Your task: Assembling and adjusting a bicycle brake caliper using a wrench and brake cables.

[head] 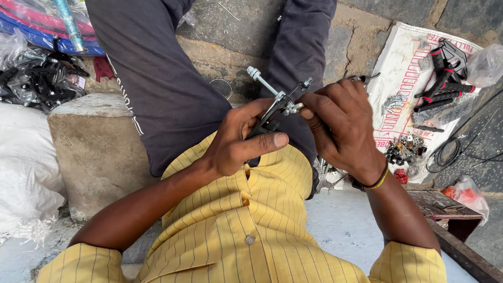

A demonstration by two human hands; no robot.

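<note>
Brake caliper (275,107), a small metal and black assembly with a long threaded bolt (260,79) sticking up to the upper left, is sitting between both hands, held up over the person's lap, above the yellow striped shirt (246,220).

Surroundings: the person is sitting on rough stone paving (361,47), with legs in dark trousers (157,78) stretching away from the camera. A stone block (97,152) is lying just beside the left leg, and a white sack (23,167) is resting further left. A heap of black metal parts in clear plastic (39,78) is lying at the upper left, near a blue and red rim-like object (36,29). On the right a printed white sack (403,78) is spread flat, carrying red-and-black handled parts (445,78), a pile of small dark fittings (406,147) and scattered screws (395,99). Coiled black cable (445,152) is lying next to it. A wooden board edge (445,207) is showing at the lower right.

Left hand (238,139): curling around the black lower arm of the caliper, thumb (264,142) lying flat and pointing right, palm facing the camera.

Right hand (338,123): back turned up, fingers bent down and closing on the metal upper end of the caliper; fingertips pinching there, exact contact partly hidden. A thread band (374,182) is circling the right wrist.
</note>
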